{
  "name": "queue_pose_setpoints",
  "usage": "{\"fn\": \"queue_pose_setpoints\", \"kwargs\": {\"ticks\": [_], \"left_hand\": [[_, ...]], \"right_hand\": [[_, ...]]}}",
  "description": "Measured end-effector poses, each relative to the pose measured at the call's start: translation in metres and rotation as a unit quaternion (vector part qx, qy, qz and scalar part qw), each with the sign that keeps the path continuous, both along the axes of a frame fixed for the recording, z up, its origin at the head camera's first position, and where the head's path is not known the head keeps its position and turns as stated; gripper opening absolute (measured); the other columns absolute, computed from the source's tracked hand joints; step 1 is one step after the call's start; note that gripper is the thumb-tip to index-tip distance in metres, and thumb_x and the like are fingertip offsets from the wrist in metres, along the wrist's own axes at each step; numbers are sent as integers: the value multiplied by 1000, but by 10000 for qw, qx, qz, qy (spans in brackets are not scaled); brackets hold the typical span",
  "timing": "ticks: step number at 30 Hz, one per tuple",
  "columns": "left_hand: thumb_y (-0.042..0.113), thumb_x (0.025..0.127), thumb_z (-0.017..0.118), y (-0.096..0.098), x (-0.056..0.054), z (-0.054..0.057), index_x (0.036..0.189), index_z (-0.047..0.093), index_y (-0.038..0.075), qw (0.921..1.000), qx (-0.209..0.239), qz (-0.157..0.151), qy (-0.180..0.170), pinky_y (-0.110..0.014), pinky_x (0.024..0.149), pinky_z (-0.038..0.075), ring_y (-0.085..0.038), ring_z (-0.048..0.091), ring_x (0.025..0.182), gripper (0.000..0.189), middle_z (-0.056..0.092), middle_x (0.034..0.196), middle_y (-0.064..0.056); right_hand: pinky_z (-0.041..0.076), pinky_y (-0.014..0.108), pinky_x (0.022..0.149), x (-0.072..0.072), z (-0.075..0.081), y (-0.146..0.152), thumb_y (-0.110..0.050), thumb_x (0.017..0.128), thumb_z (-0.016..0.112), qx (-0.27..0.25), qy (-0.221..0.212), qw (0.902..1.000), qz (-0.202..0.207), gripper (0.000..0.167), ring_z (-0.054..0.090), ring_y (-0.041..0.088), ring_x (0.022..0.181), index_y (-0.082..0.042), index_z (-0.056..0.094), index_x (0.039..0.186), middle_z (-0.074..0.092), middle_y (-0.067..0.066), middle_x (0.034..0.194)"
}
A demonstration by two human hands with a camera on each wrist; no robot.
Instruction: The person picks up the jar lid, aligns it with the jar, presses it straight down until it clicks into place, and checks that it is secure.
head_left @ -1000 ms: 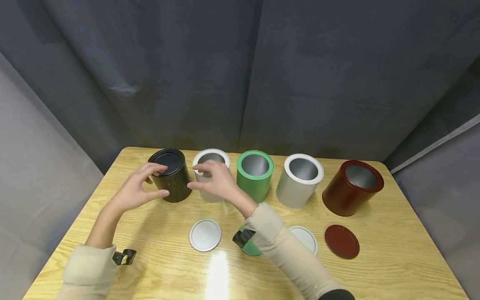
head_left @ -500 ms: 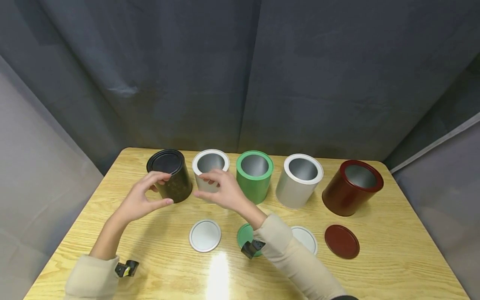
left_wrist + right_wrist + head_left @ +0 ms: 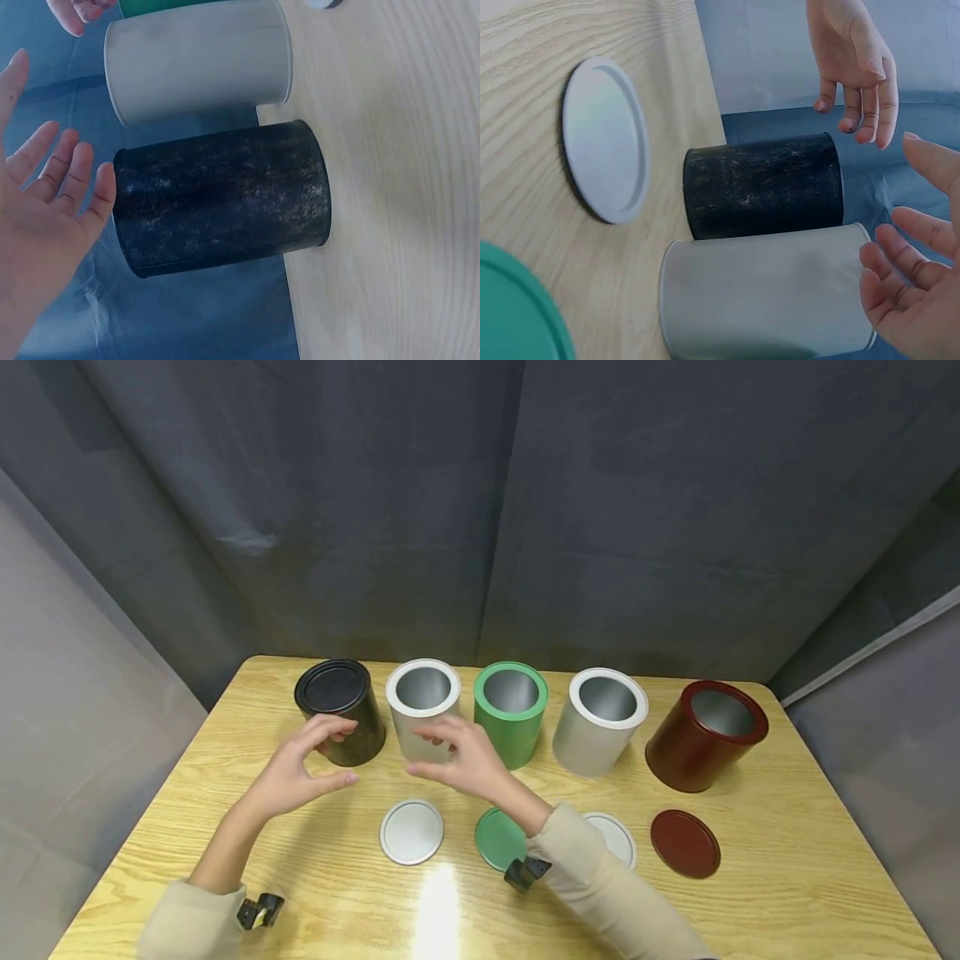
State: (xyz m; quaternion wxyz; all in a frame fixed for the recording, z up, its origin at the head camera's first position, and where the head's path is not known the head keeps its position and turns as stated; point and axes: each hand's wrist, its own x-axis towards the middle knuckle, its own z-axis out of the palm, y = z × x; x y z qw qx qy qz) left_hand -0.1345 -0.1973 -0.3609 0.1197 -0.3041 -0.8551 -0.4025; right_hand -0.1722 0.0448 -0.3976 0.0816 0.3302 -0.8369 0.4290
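Note:
My left hand [image 3: 300,774] hovers in front of a black can [image 3: 367,731], thumb apart from its loosely bent fingers. The can's top is covered by a black lid [image 3: 333,687]. Before an open-topped white can [image 3: 411,737], my right hand [image 3: 468,758] hovers in the same relaxed way and holds nothing. A white round lid [image 3: 411,832] lies on the table nearer to me than the hands. In the left wrist view, the left fingers [image 3: 75,180] overlap the top edge of the scuffed black can [image 3: 225,199]. Both palms face each other across a gap.
Further right stand an open green can [image 3: 513,735], a second white can [image 3: 592,747] and a dark red can [image 3: 686,752]. In front lie a green lid [image 3: 498,839], another white lid [image 3: 615,839] partly behind the sleeve, and a dark red lid [image 3: 685,843]. Grey curtains [image 3: 375,527] enclose the wooden table.
Both hands have drawn back toward me and slightly right, away from the black can's top. More of the black and white cans shows. Cans and lids stay where they were.

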Motion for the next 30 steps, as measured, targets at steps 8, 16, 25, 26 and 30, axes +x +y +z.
{"fn": "queue_pose_setpoints", "kwargs": {"ticks": [8, 16, 25, 26, 30], "left_hand": [[-8, 61, 78, 5, 4, -9, 113, 53, -9, 9999, 161, 47, -41, -19, 72, 40, -32, 49, 91, 58, 53, 108, -22], [0, 62, 81, 4, -4, -48, 119, 52, -4, 9995, 89, 3, -298, -36, 72, 44, -29, 50, 95, 64, 51, 114, -17], [16, 66, 81, 4, -8, -74, 126, 49, 3, 9970, -34, -381, -668, -39, 73, 44, -22, 48, 98, 69, 49, 118, -9], [17, 67, 81, 4, -7, -75, 125, 50, 3, 9966, -77, -405, -720, -39, 73, 44, -22, 48, 97, 68, 50, 118, -9], [21, 65, 82, 4, -6, -80, 123, 51, 4, 9944, -257, -513, -888, -39, 72, 43, -24, 48, 97, 67, 50, 116, -6]], "right_hand": [[46, 28, 66, 5, -10, 10, -25, 70, 78, 119, -71, 9999, 91, 45, 57, 18, 82, -2, 66, 106, 62, 5, 89], [45, 27, 67, 9, -21, 22, -27, 70, 78, 319, -282, 9990, 152, 46, 57, 21, 85, -4, 66, 108, 62, 5, 97], [47, 33, 72, 17, -38, 30, -31, 68, 80, 665, -307, 9970, 233, 55, 56, 20, 93, -6, 63, 113, 59, 4, 103], [47, 32, 74, 18, -39, 30, -32, 68, 80, 716, -305, 9967, 238, 55, 56, 19, 94, -6, 63, 114, 59, 4, 104], [46, 30, 77, 22, -45, 31, -31, 68, 79, 835, -329, 9953, 362, 55, 55, 19, 95, -4, 63, 113, 58, 5, 105]]}}
